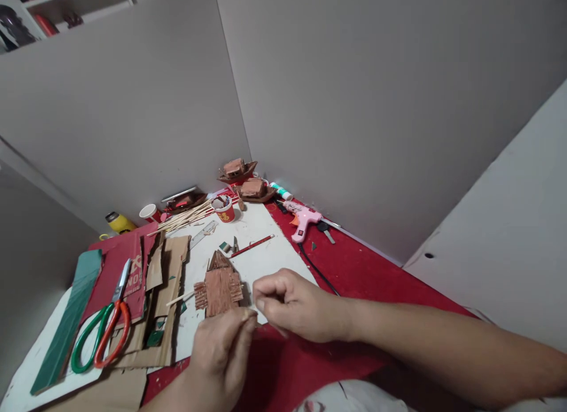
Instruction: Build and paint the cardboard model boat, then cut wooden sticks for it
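Note:
My left hand and my right hand meet fingertip to fingertip just in front of me, over the red table cover. Both are closed in a pinch on something too small to make out. Just beyond my fingers lies a small brown model house roof made of thin strips, resting on a white sheet. A thin stick pokes out at its left side.
Green-and-orange scissors lie on cardboard pieces at the left, beside a green strip. A pink glue gun, red pencil, paper cup, sticks and small model houses sit further back by the wall.

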Motion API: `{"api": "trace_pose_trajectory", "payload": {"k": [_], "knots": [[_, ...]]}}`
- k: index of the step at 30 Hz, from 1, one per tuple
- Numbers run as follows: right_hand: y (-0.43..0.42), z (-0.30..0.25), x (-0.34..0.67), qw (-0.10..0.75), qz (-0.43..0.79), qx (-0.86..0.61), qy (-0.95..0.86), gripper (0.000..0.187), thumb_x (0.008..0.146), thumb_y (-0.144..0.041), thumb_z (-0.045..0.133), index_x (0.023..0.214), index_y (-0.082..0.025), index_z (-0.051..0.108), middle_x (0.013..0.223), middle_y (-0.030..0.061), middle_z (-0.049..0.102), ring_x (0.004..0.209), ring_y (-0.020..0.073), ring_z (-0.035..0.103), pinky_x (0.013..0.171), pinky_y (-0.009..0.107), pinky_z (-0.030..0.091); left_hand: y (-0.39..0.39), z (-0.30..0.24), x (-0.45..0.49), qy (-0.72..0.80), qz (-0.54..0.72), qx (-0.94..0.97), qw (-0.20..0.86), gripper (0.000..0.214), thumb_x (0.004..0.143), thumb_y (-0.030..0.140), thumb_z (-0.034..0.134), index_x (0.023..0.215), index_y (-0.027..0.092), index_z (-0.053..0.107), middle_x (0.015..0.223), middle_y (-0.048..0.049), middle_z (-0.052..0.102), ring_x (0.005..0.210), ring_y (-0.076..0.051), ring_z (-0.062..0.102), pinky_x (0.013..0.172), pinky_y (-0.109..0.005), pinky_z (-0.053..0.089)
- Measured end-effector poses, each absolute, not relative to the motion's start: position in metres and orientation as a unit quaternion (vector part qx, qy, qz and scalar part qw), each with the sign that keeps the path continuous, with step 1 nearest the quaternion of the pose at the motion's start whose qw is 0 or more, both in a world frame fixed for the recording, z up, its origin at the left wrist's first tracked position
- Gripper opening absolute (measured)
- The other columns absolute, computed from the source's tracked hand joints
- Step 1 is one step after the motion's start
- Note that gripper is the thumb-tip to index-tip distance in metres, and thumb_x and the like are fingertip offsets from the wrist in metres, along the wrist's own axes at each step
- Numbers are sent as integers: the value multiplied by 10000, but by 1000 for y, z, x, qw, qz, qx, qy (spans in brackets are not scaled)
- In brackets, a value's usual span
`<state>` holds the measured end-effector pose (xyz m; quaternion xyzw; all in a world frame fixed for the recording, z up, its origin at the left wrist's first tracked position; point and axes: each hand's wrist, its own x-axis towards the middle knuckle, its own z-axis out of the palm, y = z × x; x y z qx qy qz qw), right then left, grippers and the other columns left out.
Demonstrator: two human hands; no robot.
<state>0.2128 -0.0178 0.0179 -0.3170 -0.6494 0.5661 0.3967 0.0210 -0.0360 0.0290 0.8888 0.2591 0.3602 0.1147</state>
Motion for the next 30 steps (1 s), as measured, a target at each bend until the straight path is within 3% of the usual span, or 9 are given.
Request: {"api": "trace_pose_trajectory", "payload": {"k": [4, 8, 10, 17, 25, 30], "knots": [[-12, 20, 215, 433, 567, -333, -617, 238, 835, -245, 436, 605, -193, 409, 453, -75, 458, 363, 42, 332, 379, 157, 275, -41, 46, 10, 319, 433, 837, 99, 254, 888, 84, 520, 1076, 234, 602, 759, 26, 712, 666, -103, 676, 653, -179, 502], [-17, 26, 216, 424, 568, -292, -642, 268, 882, -367, 471, 699, -172, 472, 553, -45, 521, 422, 46, 403, 415, 153, 329, -33, 48, 14, 330, 323, 866, 193, 173, 918, 154, 491, 802, 199, 610, 613, 38, 638, 529, -80, 600, 539, -163, 447], [-20, 27, 217, 400, 550, -267, -683, 250, 891, -331, 475, 705, -164, 479, 588, -37, 517, 478, 51, 432, 450, 151, 348, -28, 42, 18, 334, 275, 873, 227, 250, 931, 192, 470, 709, 184, 584, 580, 24, 611, 505, -81, 564, 510, -172, 411], [-18, 28, 219, 346, 484, -224, -772, 218, 811, -26, 424, 652, -157, 496, 585, -66, 474, 533, 54, 417, 532, 159, 359, -25, 32, 20, 331, 185, 877, 294, 288, 939, 241, 425, 714, 176, 593, 601, -13, 617, 532, -107, 558, 507, -196, 378], [-13, 21, 220, 319, 473, -221, -791, 197, 746, -4, 464, 618, -143, 522, 559, -78, 450, 517, 47, 412, 527, 159, 335, -28, 38, 23, 314, 151, 888, 299, 289, 950, 229, 404, 719, 166, 567, 628, -12, 586, 565, -103, 533, 538, -202, 372], [-14, 16, 218, 332, 518, -235, -752, 160, 736, -48, 479, 639, -127, 579, 589, -48, 540, 525, 55, 455, 512, 158, 356, -29, 34, 24, 307, 191, 890, 277, 273, 951, 202, 407, 729, 178, 565, 633, -11, 599, 565, -108, 555, 541, -208, 383]]}}
